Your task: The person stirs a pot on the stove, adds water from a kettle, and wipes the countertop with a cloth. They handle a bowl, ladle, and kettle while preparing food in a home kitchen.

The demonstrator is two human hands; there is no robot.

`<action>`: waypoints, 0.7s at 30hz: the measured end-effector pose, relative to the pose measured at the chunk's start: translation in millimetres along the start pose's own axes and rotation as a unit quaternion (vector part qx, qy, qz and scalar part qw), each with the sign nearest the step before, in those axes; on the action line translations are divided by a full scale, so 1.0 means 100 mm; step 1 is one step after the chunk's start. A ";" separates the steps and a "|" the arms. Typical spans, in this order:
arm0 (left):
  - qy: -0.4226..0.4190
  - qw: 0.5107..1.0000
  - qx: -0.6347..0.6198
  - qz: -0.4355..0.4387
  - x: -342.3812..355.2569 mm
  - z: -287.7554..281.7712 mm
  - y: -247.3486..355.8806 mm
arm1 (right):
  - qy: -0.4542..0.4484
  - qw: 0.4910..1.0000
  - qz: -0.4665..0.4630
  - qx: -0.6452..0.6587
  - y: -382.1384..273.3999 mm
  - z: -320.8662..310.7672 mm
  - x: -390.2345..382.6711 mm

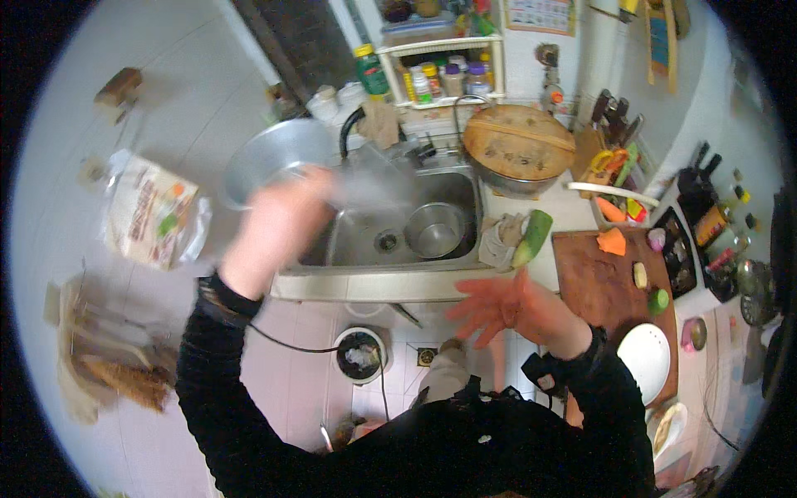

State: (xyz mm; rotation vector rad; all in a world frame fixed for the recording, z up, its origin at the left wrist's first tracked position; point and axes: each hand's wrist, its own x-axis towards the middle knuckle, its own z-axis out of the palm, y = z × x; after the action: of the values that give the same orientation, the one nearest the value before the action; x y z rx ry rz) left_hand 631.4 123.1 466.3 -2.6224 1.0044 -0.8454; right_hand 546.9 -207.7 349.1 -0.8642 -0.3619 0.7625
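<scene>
Here, bowl in hand: a large, round, dull-silver metal bowl, tilted on its side above the left end of the sink, its hollow facing the camera.
Left hand: blurred, raised to the bowl's lower rim; closed on it, as far as the blur allows.
Right hand: empty, fingers spread apart, hovering over the counter's front edge.
Inside the sink: one small steel bowl, shiny and round.
Beside the sink: one pale green vegetable stalk; one crumpled cloth.
Right counter: one reddish-brown wooden cutting board; one white plate.
</scene>
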 end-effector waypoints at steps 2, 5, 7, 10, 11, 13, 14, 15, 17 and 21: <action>0.000 0.976 -0.015 0.218 0.37 0.35 0.53 | 0.023 0.992 0.014 0.124 -0.12 0.02 0.14; -0.077 0.941 -0.156 0.291 0.88 0.75 1.01 | 0.185 0.983 0.012 -0.003 -0.24 0.00 0.34; 0.048 0.909 -0.299 0.285 1.17 1.00 1.00 | 0.328 0.944 -0.030 0.013 -0.28 -0.07 0.41; 0.168 0.871 -0.434 0.158 1.64 1.61 0.78 | 0.468 0.873 -0.098 -0.093 -0.37 -0.20 0.35; 0.173 0.833 -0.523 0.047 1.88 1.90 0.63 | 0.513 0.839 -0.137 -0.116 -0.39 -0.23 0.33; 0.117 0.859 -0.492 -0.074 2.41 2.57 0.59 | 0.601 0.752 -0.136 -0.234 -0.44 -0.27 0.24; 0.040 0.889 -0.447 -0.087 2.65 2.92 0.64 | 0.619 0.730 -0.180 -0.228 -0.45 -0.28 0.22; 0.024 0.920 -0.390 -0.039 2.84 3.24 0.77 | 0.620 0.689 -0.231 -0.294 -0.48 -0.29 0.23; -0.023 0.950 -0.309 0.032 3.18 3.76 1.06 | 0.633 0.676 -0.323 -0.193 -0.53 -0.26 0.25; -0.029 0.971 -0.206 0.115 3.51 4.28 1.39 | 0.667 0.672 -0.284 -0.152 -0.76 -0.27 0.34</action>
State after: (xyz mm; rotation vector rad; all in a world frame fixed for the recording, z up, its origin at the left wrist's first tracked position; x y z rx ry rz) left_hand 1016.1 -218.6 219.0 -2.7529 1.5775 -0.5496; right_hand 620.5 -229.2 392.5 -1.3079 0.5896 -0.6439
